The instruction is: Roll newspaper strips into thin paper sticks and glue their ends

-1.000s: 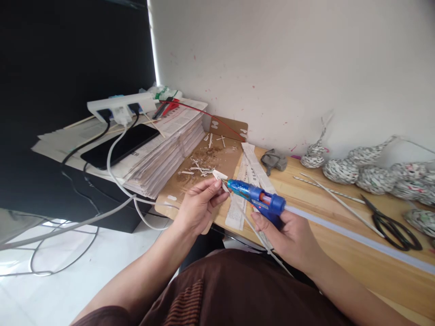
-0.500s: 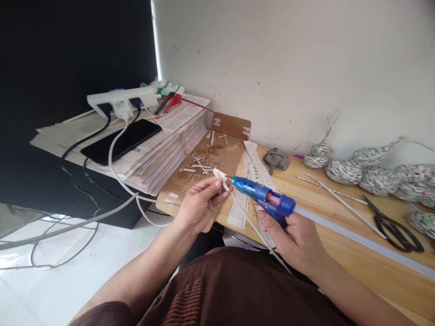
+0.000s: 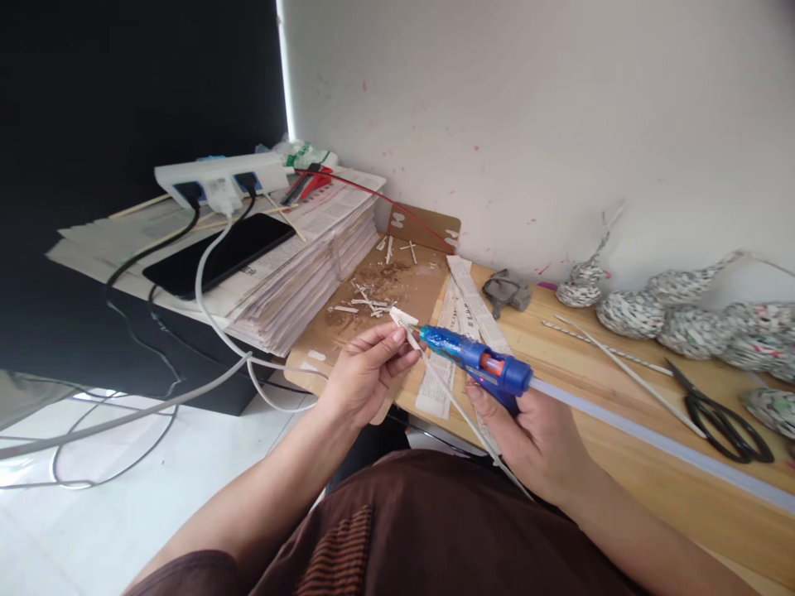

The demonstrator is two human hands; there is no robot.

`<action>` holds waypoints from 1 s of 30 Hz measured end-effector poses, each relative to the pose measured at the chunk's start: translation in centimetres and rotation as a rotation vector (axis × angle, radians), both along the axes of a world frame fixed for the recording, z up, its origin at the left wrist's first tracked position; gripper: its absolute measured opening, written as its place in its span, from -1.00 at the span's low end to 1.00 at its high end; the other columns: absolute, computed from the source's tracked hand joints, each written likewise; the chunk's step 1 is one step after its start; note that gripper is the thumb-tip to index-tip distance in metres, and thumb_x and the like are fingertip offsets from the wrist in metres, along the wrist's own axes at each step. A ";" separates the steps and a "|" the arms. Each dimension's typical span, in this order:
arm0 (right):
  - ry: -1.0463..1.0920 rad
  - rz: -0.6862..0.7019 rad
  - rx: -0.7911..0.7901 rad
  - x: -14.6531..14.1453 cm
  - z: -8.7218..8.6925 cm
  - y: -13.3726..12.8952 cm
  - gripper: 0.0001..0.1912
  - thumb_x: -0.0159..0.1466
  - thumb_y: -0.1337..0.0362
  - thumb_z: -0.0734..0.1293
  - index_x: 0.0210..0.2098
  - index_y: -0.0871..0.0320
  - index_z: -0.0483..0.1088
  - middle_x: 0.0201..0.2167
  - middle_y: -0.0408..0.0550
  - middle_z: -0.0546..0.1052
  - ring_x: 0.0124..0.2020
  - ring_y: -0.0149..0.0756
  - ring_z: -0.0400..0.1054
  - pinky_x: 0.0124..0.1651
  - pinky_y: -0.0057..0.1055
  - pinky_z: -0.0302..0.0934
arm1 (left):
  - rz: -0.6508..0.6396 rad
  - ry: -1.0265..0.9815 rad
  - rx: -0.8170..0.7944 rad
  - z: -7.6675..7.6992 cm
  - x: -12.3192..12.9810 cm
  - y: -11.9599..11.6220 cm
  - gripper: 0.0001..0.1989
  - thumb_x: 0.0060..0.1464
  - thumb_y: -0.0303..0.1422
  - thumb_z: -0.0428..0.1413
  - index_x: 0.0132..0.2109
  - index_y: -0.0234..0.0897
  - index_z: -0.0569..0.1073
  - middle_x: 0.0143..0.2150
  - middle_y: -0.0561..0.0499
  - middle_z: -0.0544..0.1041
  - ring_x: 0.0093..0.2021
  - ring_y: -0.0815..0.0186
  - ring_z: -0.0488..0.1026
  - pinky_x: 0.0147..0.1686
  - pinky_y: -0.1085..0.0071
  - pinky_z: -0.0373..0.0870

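Between the thumb and fingers of my left hand (image 3: 373,364) is the folded white end of a long, thin paper strip (image 3: 448,394), which slants down to the right towards my lap. My right hand (image 3: 534,439) is wrapped round a blue glue gun (image 3: 475,356). The gun's nozzle meets the paper end just right of my left fingertips; whether it touches is too small to tell. A long translucent glue stick (image 3: 652,439) sticks out of the gun's back. Flat newspaper strips (image 3: 463,306) lie on the table behind the gun.
A newspaper stack (image 3: 310,281) at left bears a phone (image 3: 217,255) and a power strip (image 3: 224,178) with cables. Paper scraps litter a cardboard sheet (image 3: 403,281). Black scissors (image 3: 724,422), a grey cloth (image 3: 506,291) and several woven paper gourds (image 3: 630,313) lie at right on the wooden table (image 3: 621,385).
The glue gun has shifted slightly to the left, its nozzle closer to my left fingertips. My left hand keeps its pinch on the paper strip, almost still.
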State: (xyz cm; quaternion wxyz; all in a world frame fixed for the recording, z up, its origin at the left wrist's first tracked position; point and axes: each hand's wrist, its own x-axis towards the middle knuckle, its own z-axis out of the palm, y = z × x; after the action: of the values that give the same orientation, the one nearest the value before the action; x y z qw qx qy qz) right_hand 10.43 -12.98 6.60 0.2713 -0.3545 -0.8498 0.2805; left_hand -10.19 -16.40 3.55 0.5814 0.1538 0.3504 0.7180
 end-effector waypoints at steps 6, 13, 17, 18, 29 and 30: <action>0.020 0.006 0.021 -0.2 0.2 0.0 -0.88 0.30 0.23 0.26 -0.24 0.14 0.35 -0.39 -0.10 0.44 -0.38 -0.31 0.32 -0.29 -0.40 0.18 | -0.007 -0.008 0.012 -0.1 0.0 0.0 -0.92 -0.03 -0.48 0.24 -0.30 -0.37 0.58 -0.34 -0.02 0.60 -0.32 0.41 0.55 -0.24 0.56 0.52; 0.013 0.017 0.048 -0.4 0.4 0.2 -0.88 0.30 0.23 0.25 -0.25 0.15 0.35 -0.39 -0.08 0.43 -0.38 -0.29 0.30 -0.28 -0.37 0.17 | 0.003 0.000 -0.014 -0.1 -0.1 -0.1 -0.90 -0.06 -0.47 0.26 -0.31 -0.38 0.57 -0.32 -0.05 0.60 -0.30 0.37 0.56 -0.24 0.54 0.52; 0.017 0.022 0.061 -0.3 0.4 0.2 -0.89 0.30 0.25 0.26 -0.23 0.14 0.36 -0.37 -0.08 0.43 -0.36 -0.29 0.31 -0.25 -0.36 0.17 | -0.001 -0.008 -0.016 -0.1 -0.1 -0.1 -0.91 -0.04 -0.47 0.25 -0.31 -0.37 0.57 -0.32 -0.05 0.60 -0.30 0.37 0.56 -0.24 0.55 0.52; 0.017 0.019 0.062 -0.4 0.4 0.1 -0.89 0.30 0.25 0.26 -0.22 0.14 0.36 -0.37 -0.07 0.43 -0.35 -0.29 0.31 -0.24 -0.36 0.17 | -0.004 -0.008 -0.011 -0.1 -0.1 -0.1 -0.91 -0.04 -0.47 0.25 -0.30 -0.37 0.57 -0.32 -0.05 0.60 -0.30 0.37 0.56 -0.24 0.55 0.52; -0.021 0.008 0.023 -0.5 0.3 0.0 -0.89 0.30 0.22 0.26 -0.26 0.13 0.34 -0.38 -0.09 0.43 -0.36 -0.29 0.31 -0.28 -0.37 0.16 | -0.006 -0.024 -0.001 -0.2 -0.2 -0.2 -0.91 -0.04 -0.48 0.25 -0.31 -0.38 0.57 -0.35 -0.01 0.59 -0.33 0.42 0.55 -0.24 0.56 0.52; -0.024 0.009 0.021 -0.6 0.2 0.0 -0.89 0.30 0.22 0.26 -0.26 0.13 0.34 -0.39 -0.09 0.43 -0.37 -0.29 0.31 -0.29 -0.37 0.16 | -0.005 -0.022 -0.003 -0.2 -0.2 -0.2 -0.91 -0.04 -0.48 0.26 -0.31 -0.38 0.57 -0.35 -0.01 0.59 -0.33 0.42 0.55 -0.24 0.56 0.52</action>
State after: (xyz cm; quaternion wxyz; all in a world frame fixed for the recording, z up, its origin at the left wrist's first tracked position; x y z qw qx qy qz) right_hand 9.88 -12.98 6.84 0.2636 -0.3513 -0.8573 0.2685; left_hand -10.40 -16.61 3.31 0.5873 0.1456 0.3447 0.7177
